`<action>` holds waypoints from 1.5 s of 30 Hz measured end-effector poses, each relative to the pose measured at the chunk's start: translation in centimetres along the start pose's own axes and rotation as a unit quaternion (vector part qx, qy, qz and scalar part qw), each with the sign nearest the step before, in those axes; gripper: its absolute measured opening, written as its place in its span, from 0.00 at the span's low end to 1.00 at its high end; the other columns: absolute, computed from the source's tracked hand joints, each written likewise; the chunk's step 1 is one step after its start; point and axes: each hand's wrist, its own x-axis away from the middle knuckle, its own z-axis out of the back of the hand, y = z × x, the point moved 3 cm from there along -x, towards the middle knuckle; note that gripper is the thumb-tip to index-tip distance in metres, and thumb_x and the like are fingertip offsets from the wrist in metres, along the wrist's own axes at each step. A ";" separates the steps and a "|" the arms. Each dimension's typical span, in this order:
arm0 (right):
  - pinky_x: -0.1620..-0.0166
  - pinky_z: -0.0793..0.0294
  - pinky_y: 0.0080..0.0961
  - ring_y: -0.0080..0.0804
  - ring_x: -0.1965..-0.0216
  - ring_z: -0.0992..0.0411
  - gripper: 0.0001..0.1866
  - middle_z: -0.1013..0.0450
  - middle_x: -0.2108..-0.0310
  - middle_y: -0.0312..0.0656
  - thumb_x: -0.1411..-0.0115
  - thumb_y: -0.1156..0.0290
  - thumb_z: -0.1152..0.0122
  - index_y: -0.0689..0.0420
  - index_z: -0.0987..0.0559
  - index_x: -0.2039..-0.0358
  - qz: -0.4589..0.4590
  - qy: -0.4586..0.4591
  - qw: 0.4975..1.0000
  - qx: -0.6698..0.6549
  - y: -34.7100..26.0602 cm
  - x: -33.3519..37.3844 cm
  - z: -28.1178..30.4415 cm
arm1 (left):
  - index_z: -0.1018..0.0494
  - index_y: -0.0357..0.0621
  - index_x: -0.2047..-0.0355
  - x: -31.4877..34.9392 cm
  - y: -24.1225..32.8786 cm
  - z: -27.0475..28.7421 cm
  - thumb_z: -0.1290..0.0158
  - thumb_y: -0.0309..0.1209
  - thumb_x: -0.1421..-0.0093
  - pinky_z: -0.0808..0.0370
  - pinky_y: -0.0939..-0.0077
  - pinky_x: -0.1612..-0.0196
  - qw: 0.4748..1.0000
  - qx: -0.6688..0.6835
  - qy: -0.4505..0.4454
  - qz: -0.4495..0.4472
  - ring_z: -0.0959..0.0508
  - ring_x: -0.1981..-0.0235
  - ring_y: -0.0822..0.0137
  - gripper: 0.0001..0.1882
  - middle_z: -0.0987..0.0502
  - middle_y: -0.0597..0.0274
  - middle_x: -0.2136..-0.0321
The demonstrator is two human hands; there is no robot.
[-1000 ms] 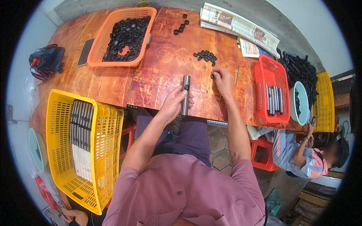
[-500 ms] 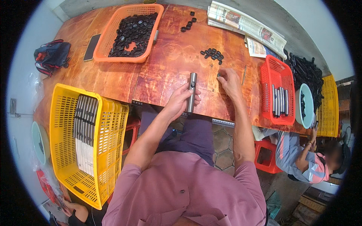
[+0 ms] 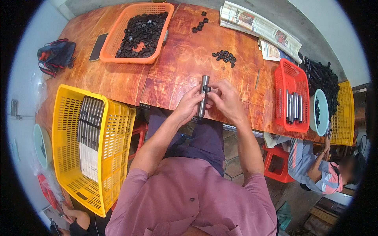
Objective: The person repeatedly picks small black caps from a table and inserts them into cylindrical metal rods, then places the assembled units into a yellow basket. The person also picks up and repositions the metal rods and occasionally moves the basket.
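Observation:
My left hand is closed round a silver-grey metal tube, held upright in the picture over the table's near edge. My right hand has its fingers pinched on a small black cap against the tube's upper side. Whether the cap sits in the tube's opening or only touches it is hidden by the fingers. Beyond the hands, a small group of black caps lies loose on the wooden table. Several more single caps lie farther back.
An orange basket of black caps stands far left, beside a phone. At left, a yellow crate holds tubes. On the right are a red basket with tubes, a pale green bowl and another person. Newspapers lie at the back.
My right hand has come left from beside the loose caps to the tube, bringing a black cap against it. The left hand still holds the tube in nearly the same place.

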 end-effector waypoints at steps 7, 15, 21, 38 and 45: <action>0.61 0.22 0.37 0.46 0.62 0.21 0.12 0.24 0.63 0.47 0.43 0.75 0.34 0.60 0.19 0.57 0.066 0.019 0.996 0.065 -0.6 0.2 -1.0 | 0.40 0.37 0.33 0.1 -0.3 0.0 0.52 0.28 0.28 0.19 0.66 0.49 1.000 0.007 0.010 -0.017 0.20 0.51 0.64 0.25 0.25 0.56 0.49; 0.58 0.21 0.36 0.46 0.60 0.21 0.16 0.23 0.59 0.47 0.42 0.72 0.33 0.59 0.19 0.53 0.084 0.032 0.994 0.068 -0.7 1.2 -1.9 | 0.31 0.42 0.47 0.7 -0.1 0.2 0.56 0.33 0.26 0.20 0.74 0.67 0.997 0.029 0.067 0.025 0.20 0.70 0.68 0.12 0.23 0.62 0.65; 0.59 0.22 0.23 0.26 0.62 0.23 0.16 0.21 0.59 0.41 0.34 0.73 0.37 0.63 0.21 0.47 -0.190 -0.012 0.942 -0.277 1.8 1.6 -1.7 | 0.28 0.39 0.55 2.9 -0.6 -1.9 0.58 0.41 0.25 0.27 0.79 0.78 0.991 -0.022 0.075 0.105 0.24 0.80 0.71 0.17 0.24 0.63 0.75; 0.68 0.28 0.17 0.18 0.70 0.27 0.15 0.24 0.69 0.35 0.35 0.71 0.35 0.64 0.23 0.50 -0.272 -0.096 0.877 -0.384 1.7 3.2 -2.3 | 0.27 0.38 0.55 4.8 -2.0 -2.5 0.54 0.46 0.25 0.26 0.80 0.76 0.992 -0.032 0.054 0.113 0.25 0.80 0.73 0.21 0.24 0.64 0.74; 0.61 0.24 0.18 0.21 0.64 0.24 0.19 0.22 0.61 0.39 0.35 0.74 0.35 0.63 0.27 0.46 -0.210 -0.036 0.858 -0.467 1.9 3.0 -1.4 | 0.26 0.39 0.55 4.2 -1.7 -2.8 0.53 0.44 0.25 0.24 0.82 0.72 0.992 -0.102 0.032 0.072 0.22 0.76 0.75 0.19 0.20 0.62 0.70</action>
